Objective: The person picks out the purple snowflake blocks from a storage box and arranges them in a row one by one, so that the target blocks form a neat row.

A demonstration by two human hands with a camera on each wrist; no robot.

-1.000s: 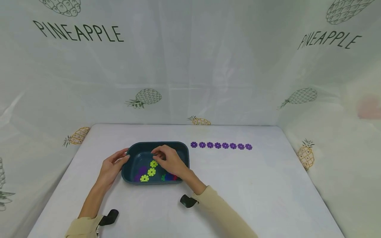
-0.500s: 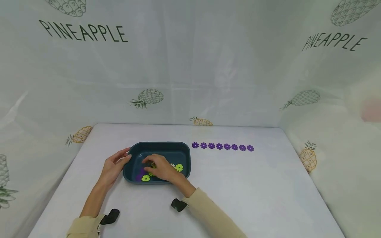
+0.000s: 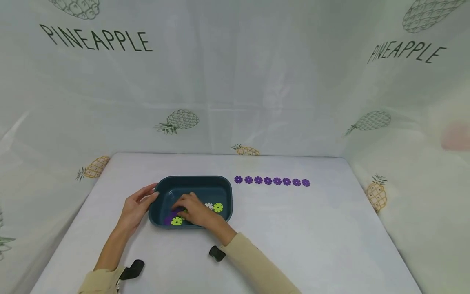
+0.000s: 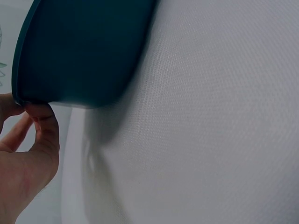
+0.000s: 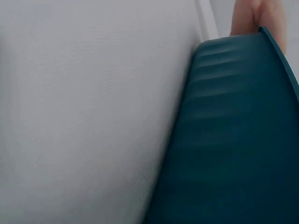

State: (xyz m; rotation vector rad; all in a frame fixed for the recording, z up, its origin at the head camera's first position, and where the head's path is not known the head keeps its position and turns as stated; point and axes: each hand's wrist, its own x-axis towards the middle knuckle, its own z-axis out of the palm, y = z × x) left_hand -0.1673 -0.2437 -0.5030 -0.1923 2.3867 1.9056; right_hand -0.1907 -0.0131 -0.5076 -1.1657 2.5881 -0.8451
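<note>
My left hand [image 3: 134, 209] grips the left rim of a dark teal tray [image 3: 194, 179]. In the left wrist view that hand [image 4: 32, 158] has thumb and fingers at the rim of the tray [image 4: 84, 56]. My right hand [image 3: 196, 210] is down inside the tray, its bent fingers at purple flower-shaped discs [image 3: 169, 219]; whether it pinches one is hidden. A yellow-green disc [image 3: 176, 221] lies just below its thumb. Right of the hand lie a white disc [image 3: 209, 205] and another yellow-green disc [image 3: 218, 207]. The right wrist view shows only the tray's outer wall [image 5: 224, 130] and part of the left hand [image 5: 259, 18].
Several purple flower discs [image 3: 277, 181] lie in a straight row on the white table [image 3: 312, 228], right of the tray. A pineapple-print curtain [image 3: 257, 81] hangs behind and at both sides. The tray wall stands between my right forearm and the table.
My right hand has moved left and down within the tray to the purple discs. The white and yellow-green discs at the right came into view. My left hand stays at the rim.
</note>
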